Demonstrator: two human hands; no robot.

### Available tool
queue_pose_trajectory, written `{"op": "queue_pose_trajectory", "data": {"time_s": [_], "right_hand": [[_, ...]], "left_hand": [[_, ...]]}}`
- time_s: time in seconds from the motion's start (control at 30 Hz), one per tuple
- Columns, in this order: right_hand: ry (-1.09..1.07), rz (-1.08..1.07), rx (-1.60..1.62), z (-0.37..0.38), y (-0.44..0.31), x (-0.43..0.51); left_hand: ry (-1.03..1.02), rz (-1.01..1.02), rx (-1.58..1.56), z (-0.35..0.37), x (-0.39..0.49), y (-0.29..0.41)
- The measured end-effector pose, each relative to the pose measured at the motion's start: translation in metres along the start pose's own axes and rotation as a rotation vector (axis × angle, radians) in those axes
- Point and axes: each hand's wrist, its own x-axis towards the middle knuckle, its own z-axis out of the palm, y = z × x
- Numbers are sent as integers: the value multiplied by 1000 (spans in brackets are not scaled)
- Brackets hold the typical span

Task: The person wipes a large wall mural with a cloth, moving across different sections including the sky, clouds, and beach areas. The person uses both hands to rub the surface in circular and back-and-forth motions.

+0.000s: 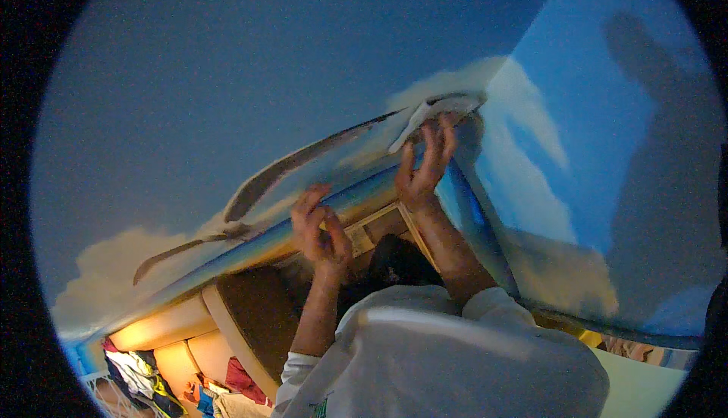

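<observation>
My right hand (426,170) is raised to the mural wall (307,54), with its fingers on a white, soft-looking piece (418,125). That piece appears to be a folded cloth; blur hides its exact kind. Lower and to the left, my left hand (318,224) hangs before the wall, fingers partly curled and apart, with nothing visible in it. A long grey wing-like shape (301,159) curves across the wall from near the white piece. It meets a pale middle (236,230) and a shorter shape (165,260). Whether these are painted or attached, I cannot tell.
A second blue wall (551,150) with painted clouds meets the first at a corner, and a dark shadow (648,190) falls on it. Tan cushions (165,315), a brown panel (256,310) and clothes (136,378) lie lower left. A pale green surface (642,384) is lower right.
</observation>
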Motion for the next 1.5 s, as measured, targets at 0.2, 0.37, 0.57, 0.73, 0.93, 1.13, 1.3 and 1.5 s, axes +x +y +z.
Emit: {"op": "queue_pose_trajectory", "data": {"time_s": [0.2,0.37,0.57,0.73,0.93,1.13,1.3,1.5], "right_hand": [[280,-421,-37,32,67,18],[253,-373,-119,54,80,13],[272,-412,-158,67,67,31],[301,-379,-124,64,56,14],[362,-389,-56,19,70,21],[283,-277,-229,11,74,26],[287,-443,-270,-1,90,24],[226,-408,-240,-2,115,-31]], "left_hand": [[-3,307,421,-22,-31,-71],[-46,508,652,12,-38,-138],[-33,518,725,10,-27,-140],[60,446,673,0,-12,-128],[86,608,743,31,-35,-89],[101,578,759,34,-38,-84],[93,586,729,46,-58,-82],[2,568,763,48,-83,-78]]}}
